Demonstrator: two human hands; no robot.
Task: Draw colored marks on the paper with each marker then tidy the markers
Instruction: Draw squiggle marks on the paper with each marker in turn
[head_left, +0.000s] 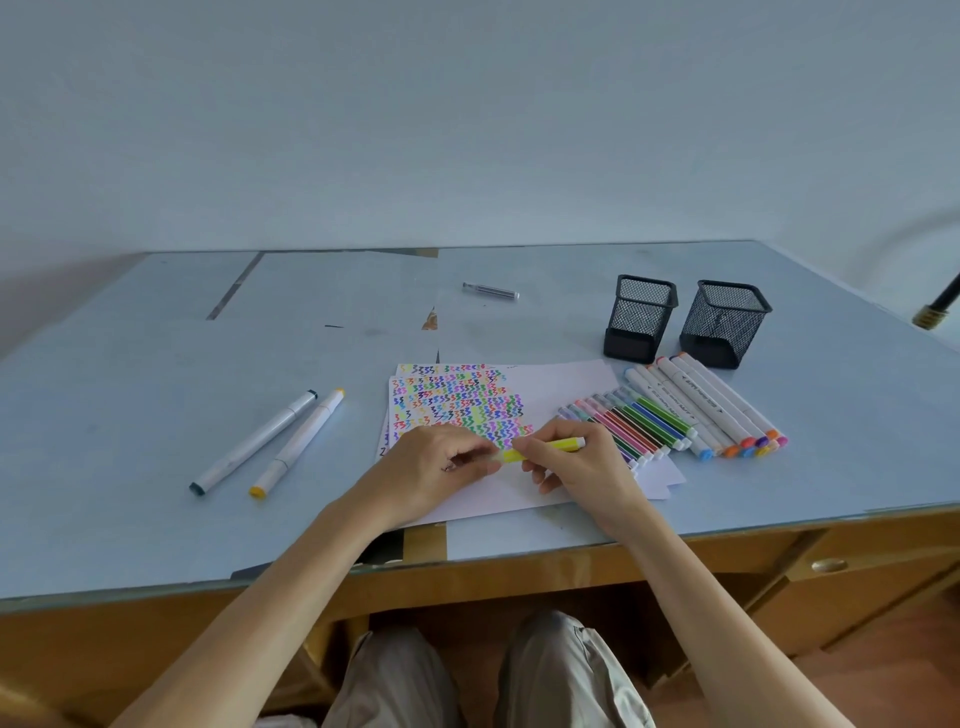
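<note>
Black mesh holders (685, 322), two.

A yellow marker (545, 448) lay level above the paper (561, 384), gripped at its near end by the left hand (441, 462) and along its barrel by the right hand (576, 457). The white sheet was covered on its left part with rows of many-coloured zigzag marks. On its right edge lay a row of thin coloured markers (631, 423) side by side, touching a row of thicker white markers (711, 402). Well apart to the left lay two white markers, one dark-capped (254, 441), one yellow-capped (298, 441), just beside each other
</note>
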